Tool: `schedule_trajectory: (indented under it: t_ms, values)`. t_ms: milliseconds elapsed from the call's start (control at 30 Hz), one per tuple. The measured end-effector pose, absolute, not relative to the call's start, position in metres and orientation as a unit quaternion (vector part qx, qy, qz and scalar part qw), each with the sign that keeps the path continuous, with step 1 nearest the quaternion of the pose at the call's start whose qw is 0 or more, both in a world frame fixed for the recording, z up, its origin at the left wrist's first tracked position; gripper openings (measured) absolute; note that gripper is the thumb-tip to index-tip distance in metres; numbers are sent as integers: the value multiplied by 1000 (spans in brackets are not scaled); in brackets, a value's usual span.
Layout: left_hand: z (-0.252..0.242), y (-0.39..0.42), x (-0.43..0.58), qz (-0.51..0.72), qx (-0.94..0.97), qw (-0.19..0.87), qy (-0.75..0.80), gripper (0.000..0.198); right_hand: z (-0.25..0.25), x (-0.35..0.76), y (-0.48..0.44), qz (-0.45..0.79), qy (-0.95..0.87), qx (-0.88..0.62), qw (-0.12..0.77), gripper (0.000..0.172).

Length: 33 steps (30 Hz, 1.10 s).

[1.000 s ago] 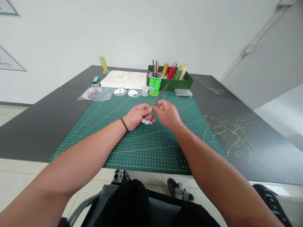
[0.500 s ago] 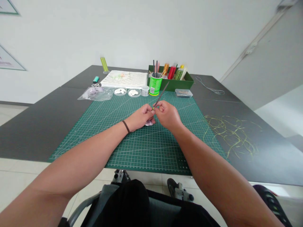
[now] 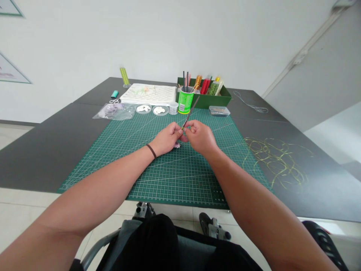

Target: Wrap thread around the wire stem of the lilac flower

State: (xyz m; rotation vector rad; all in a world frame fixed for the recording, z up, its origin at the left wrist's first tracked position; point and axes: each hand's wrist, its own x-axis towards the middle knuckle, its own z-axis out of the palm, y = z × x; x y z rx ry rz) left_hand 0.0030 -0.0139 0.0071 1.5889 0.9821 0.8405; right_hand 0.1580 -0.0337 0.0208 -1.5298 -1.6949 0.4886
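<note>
Far left, on the dark table (image 3: 53, 158): a clear plastic bag (image 3: 113, 111) of lilac material, small scissors (image 3: 114, 101) just behind it. Next along, two round dishes (image 3: 143, 108) of white pieces, partly out of reach of both hands. Then the left hand (image 3: 167, 139), dark band at the wrist, grip pressed together on the lower end of long slim tweezers (image 3: 191, 112). Just under those fingers, on the green cutting mat (image 3: 169, 177), a small lilac piece (image 3: 177, 145), mostly hidden. Right hand (image 3: 200, 138) beside it, grip pinching the same end, fingertips touching the left's. Tweezers tilted up toward a green can (image 3: 185, 101) of tools. Far right, loose yellow-green wire (image 3: 275, 160) on the table.
</note>
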Motion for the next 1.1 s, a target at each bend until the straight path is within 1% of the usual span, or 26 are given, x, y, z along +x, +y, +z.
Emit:
schedule_trajectory:
  t_ms: [100, 233, 300, 433, 533, 767, 967, 1100]
  values:
    - [8, -12, 2, 365, 667, 490, 427, 13, 20, 159, -34, 185, -668, -602, 396, 8]
    - [5, -7, -1, 408, 699, 417, 414, 13, 20, 161, -34, 172, -672, -597, 404, 8]
    - [3, -5, -2, 424, 696, 404, 415, 13, 20, 161, -33, 166, -674, -593, 408, 8]
    - [3, -5, -2, 421, 681, 408, 439, 17, 17, 161, -31, 160, -673, -594, 410, 8]
    - [6, -7, -2, 419, 685, 391, 450, 18, 15, 161, -31, 158, -673, -594, 412, 11]
    - [2, -4, -1, 478, 648, 414, 424, 18, 19, 158, -37, 143, -686, -585, 408, 15]
    - [3, -4, -1, 473, 649, 411, 432, 15, 23, 154, -41, 125, -690, -582, 411, 14]
    - [5, -5, 0, 468, 641, 420, 440, 17, 22, 154, -40, 125, -690, -582, 412, 15]
